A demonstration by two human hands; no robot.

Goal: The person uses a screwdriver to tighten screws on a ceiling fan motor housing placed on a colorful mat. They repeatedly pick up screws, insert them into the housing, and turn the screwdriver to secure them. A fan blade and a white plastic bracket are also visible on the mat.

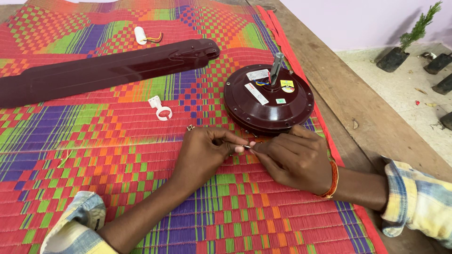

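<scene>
The round, dark maroon metal fan motor housing lay on a woven plastic mat of red, green, purple and orange checks, and it serves here as the landmark. Its short grey shaft stood up from the centre, a little tilted, with white and yellow stickers on the top face around it.

Just in front of the housing, at its near rim, the two hands met. The left hand and the right hand each pinched, between thumb and fingertips, a small metal part, thin and silvery; it was too small to tell what kind of part. The fingertips of both hands touched or nearly touched around it, right under the housing's edge. The right wrist wore an orange thread band, and both arms had pale plaid sleeves rolled back.

To the left of the housing, well apart, lay a long maroon fan blade, its mounting end pointing toward the housing. Beyond the blade sat a small white cylinder with short wires. Between blade and hands lay a white plastic clip with a ring end, and a tiny metal piece rested just beside the left hand's knuckles.

To the right of the housing, the mat ended on a bare wooden board.
</scene>
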